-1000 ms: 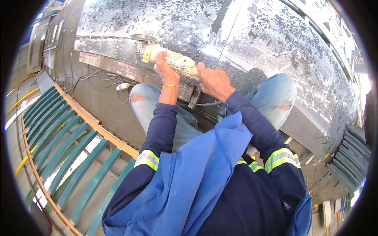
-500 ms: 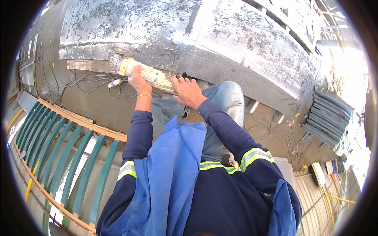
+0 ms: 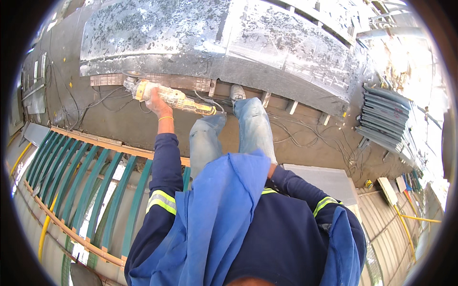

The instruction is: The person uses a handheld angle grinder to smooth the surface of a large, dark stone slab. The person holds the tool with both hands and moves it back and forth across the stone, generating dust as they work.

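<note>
My left hand (image 3: 156, 103) is closed round the front part of a dusty yellow angle grinder (image 3: 179, 99). The grinder lies nearly level, its round disc (image 3: 134, 73) at the left end close to the near edge of a grey stone slab (image 3: 152, 33). Whether the disc touches the slab, I cannot tell. From the tool's right end a cord trails off. My right hand (image 3: 272, 170) is drawn back by my body, and only a bit of skin at the wrist shows; its fingers are hidden behind the blue cloth (image 3: 224, 190) hanging over my chest.
A second slab (image 3: 291, 47) adjoins on the right, resting on wooden supports (image 3: 292, 107). Cables (image 3: 300, 136) trail over the dusty floor. A rack with green slats (image 3: 107, 186) stands at the lower left. Stacked dark slabs (image 3: 384, 114) sit at the right, beyond a grey board (image 3: 324, 183).
My right hand has let go of the grinder's rear end and drawn back toward my body. The left hand still holds the grinder, shifted slightly left. My legs now look straighter.
</note>
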